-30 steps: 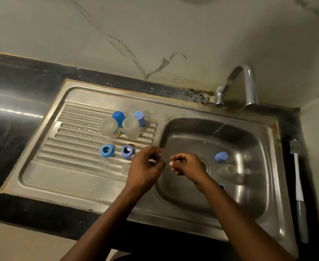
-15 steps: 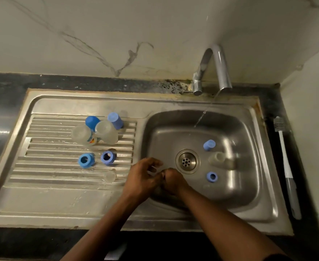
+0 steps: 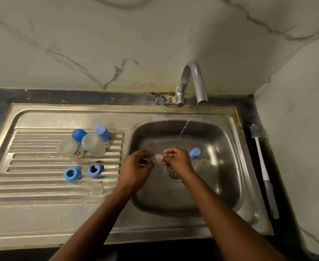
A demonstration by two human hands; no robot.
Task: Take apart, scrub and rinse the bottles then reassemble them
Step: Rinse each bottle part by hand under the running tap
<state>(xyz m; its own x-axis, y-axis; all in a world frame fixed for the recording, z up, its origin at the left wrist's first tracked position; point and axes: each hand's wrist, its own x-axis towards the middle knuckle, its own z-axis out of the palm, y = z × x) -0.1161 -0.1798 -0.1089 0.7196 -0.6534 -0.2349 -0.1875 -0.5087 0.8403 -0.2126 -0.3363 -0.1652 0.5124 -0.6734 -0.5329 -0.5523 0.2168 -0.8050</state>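
- The left hand [image 3: 136, 166] and the right hand [image 3: 177, 161] are holding one small clear soft piece [image 3: 157, 157], probably a bottle teat, between them. Both grips are pinching it with curled fingertips, above the middle of the steel sink basin [image 3: 230, 176], nearly over the drain.
- The thin stream of water [image 3: 184, 127] from the chrome tap [image 3: 192, 81] is falling toward the back edge of the basin. The piece is sitting in front of the stream and apart from it, so I am judging that it needs to go back under the water for a real rinse.
- For a good rinse, the fingers should be turning the piece and stretching it gently, so that water is passing through the inside and the tip.
- Wet soft plastic is slippery, so a firm but light pinch is the safer choice.
- A blue plastic cap [image 3: 194, 153] is lying in the basin near the right hand.
- On the ribbed drainboard [image 3: 32, 194] at the left, two clear upturned bottles [image 3: 69, 147], two blue rings [image 3: 72, 173] and another clear teat [image 3: 97, 189] are resting; the rinsed piece could be going beside them.
- A white bottle brush [image 3: 262, 166] is lying on the dark counter [image 3: 249, 113] along the sink's right edge, within reach if scrubbing is needed.
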